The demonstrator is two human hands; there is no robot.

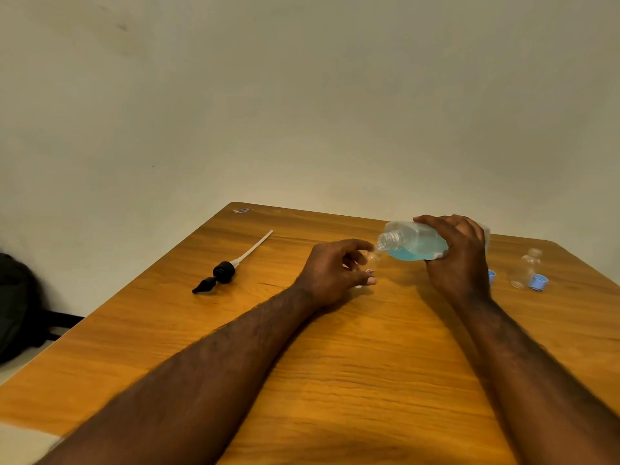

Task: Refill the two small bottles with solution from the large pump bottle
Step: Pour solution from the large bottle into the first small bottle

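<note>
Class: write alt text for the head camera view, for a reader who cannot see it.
The right hand tips the large bottle of blue liquid, its open neck near the mouth of a small bottle held by the left hand on a wooden table. The pump lies at left; a second small bottle sits at right.

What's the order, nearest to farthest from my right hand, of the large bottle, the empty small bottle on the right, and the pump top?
1. large bottle: gripped in the right hand, tilted.
2. empty small bottle: on the table, to the right.
3. pump top: lying far left, past the left hand.
</note>
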